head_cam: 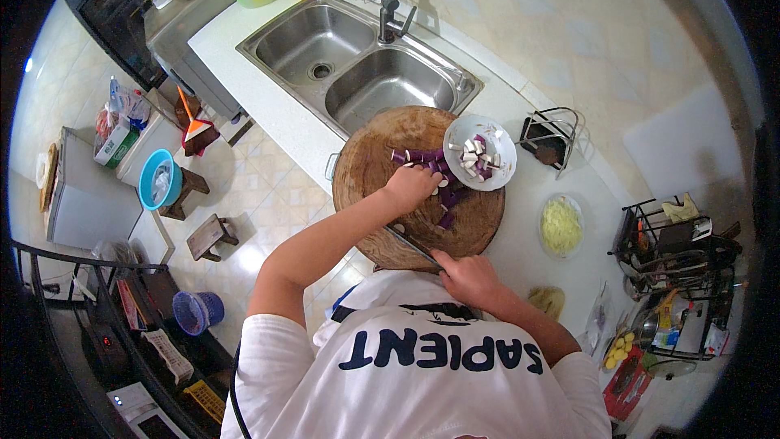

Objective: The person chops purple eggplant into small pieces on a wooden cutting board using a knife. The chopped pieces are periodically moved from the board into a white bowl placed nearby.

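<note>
My left hand (415,188) reaches over the round wooden chopping board (365,195), fingers bent down among purple-skinned eggplant pieces (451,196). Its fingertips touch some of them, but whether it grips any is hidden. Near the board's close edge, my right hand (470,277) holds a kitchen knife (414,247), its blade lying low and slanting away to the left. A white bowl (452,161) of cut eggplant chunks (478,158) rests on the board's far right edge. More eggplant pieces lie in a loose band across the board, left of and below the bowl.
Beyond the board is a double steel sink (341,94) with a dark faucet (390,18). On the right of the counter (518,238) stand a plate of shredded pale-green vegetable (561,225), a metal rack (551,137) and a black utensil rack (664,256). A wooden stool (210,236) stands on the floor at left.
</note>
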`<state>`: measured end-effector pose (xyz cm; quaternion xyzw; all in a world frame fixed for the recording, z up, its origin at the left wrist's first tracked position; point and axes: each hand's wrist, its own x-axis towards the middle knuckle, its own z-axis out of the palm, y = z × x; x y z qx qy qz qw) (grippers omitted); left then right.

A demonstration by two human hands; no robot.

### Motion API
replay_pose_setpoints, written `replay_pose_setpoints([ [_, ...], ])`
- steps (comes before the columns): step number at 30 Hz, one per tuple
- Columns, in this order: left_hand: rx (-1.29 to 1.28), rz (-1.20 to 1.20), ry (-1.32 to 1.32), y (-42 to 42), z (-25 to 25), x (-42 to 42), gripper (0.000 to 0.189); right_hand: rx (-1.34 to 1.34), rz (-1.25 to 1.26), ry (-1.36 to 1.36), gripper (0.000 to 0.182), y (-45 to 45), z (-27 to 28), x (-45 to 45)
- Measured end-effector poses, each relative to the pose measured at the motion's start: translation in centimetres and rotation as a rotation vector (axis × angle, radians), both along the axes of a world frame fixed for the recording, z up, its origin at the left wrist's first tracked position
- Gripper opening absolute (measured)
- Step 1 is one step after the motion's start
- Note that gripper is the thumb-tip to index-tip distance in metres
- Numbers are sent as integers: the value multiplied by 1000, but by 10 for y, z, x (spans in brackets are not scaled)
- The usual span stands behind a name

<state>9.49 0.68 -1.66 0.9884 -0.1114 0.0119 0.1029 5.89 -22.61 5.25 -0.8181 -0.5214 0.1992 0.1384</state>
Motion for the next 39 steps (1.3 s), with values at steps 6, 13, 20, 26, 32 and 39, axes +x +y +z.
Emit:
replay_pose_setpoints([
  [6, -705, 382, -354, 19, 47, -27, 26, 24, -79, 59, 36, -3, -4, 2],
  [13, -1398, 764, -380, -1, -12, -108, 13, 89, -273, 242, 34, -5, -7, 6],
  [20, -904, 868, -317, -23, -22, -114, 16, 103, -264, 260, 35, -1, -3, 6],
  [26, -1149, 980, -351, -18, -49, -109, 16, 108, -242, 257, 31, -1, 4, 5],
  [32, -1130, 914, -312, -18, -44, -110, 15, 95, -238, 247, 28, -1, 0, 4],
  [39, -1221, 942, -222, -18, -37, -112, 13, 109, -228, 302, 27, -1, 1, 8],
])
